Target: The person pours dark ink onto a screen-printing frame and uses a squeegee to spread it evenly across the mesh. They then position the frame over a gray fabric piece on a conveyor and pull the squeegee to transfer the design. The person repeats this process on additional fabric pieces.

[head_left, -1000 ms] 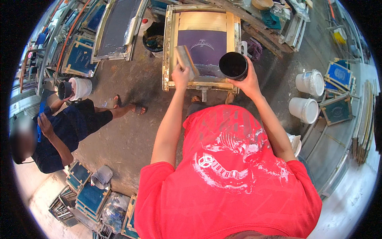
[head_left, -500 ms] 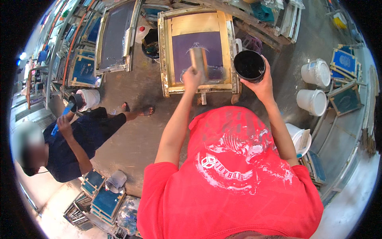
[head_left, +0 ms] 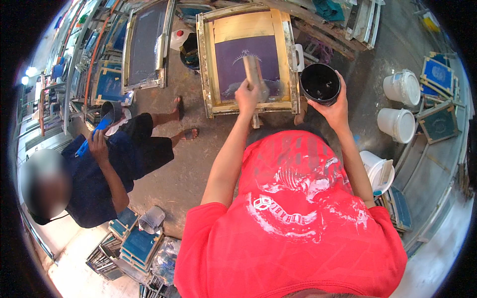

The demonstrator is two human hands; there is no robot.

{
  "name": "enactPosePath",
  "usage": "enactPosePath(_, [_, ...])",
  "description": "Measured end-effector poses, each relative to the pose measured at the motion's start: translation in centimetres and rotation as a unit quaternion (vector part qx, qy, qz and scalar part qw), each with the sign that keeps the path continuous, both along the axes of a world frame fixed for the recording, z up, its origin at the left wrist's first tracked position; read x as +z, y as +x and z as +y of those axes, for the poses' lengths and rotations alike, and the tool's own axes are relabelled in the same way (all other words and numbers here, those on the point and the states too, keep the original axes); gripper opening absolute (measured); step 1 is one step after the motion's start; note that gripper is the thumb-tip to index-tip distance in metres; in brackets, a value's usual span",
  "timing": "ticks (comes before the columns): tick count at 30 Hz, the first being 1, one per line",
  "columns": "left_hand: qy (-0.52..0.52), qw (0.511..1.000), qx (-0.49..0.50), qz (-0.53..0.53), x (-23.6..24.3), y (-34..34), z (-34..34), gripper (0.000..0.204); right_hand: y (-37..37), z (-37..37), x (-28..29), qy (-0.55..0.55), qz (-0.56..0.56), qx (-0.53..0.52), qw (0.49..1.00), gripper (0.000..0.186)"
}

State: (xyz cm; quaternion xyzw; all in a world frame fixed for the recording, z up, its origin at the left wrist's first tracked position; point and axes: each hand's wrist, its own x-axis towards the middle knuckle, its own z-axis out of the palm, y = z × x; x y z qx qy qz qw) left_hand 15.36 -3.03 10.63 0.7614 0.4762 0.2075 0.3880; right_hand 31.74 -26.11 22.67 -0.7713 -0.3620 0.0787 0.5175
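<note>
My left hand point(head_left: 247, 97) is closed round a squeegee point(head_left: 252, 68) with a pale wooden handle, held over the lower middle of a screen frame point(head_left: 201, 59). Its purple mesh point(head_left: 233, 52) has gold-coloured borders, a small pale arched design and a wet smear along the bottom. Whether the blade touches the mesh I cannot tell. Out to the right of the frame, my right hand point(head_left: 333, 109) grips a round black container point(head_left: 320, 83) from below and the side; its inside looks dark and glossy.
A co-worker point(head_left: 107, 164) at left holds a blue tool point(head_left: 99, 130) and dark container point(head_left: 113, 110). Another screen point(head_left: 146, 44) stands upper left. White buckets point(head_left: 400, 89) and stacked screens point(head_left: 436, 74) line the right; more screens point(head_left: 139, 246) lie lower left; a timber rack point(head_left: 348, 25) runs behind.
My left hand has carried the squeegee rightward onto the middle of the screen. My right hand and container have moved right. The co-worker has moved right, feet and container shifted.
</note>
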Motion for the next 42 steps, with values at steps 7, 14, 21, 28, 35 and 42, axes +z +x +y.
enactPosePath(7, [-0.021, 0.999, -0.044, -0.017, -2.8, 2.1, -2.3, 0.031, 0.7, 1.0, 0.7, 0.032, 0.028, 0.025, 0.999, 0.108])
enactPosePath(14, [0.042, 0.997, 0.059, 0.028, 0.1, -5.6, 4.4, 0.026, 1.4, 1.8, 1.2, 0.057, 0.038, 0.017, 0.997, 0.108])
enactPosePath(21, [0.082, 0.993, 0.069, 0.051, -0.8, -4.3, 3.6, 0.030, 2.0, 1.9, 0.7, 0.063, 0.015, 0.009, 0.998, 0.107])
enactPosePath(28, [-0.040, 0.999, -0.016, -0.022, -1.0, 3.3, -0.5, 0.030, 2.3, 2.2, 1.3, 0.046, -0.011, 0.010, 0.999, 0.108])
enactPosePath(35, [-0.110, 0.992, -0.041, -0.049, -2.4, 2.0, -2.0, 0.027, 2.5, 1.7, 1.8, 0.027, -0.021, 0.007, 0.999, 0.108])
enactPosePath(42, [0.046, 0.997, 0.059, 0.015, -1.6, -7.1, 6.8, 0.027, 2.2, 0.9, 0.6, -0.006, -0.015, 0.023, 1.000, 0.108])
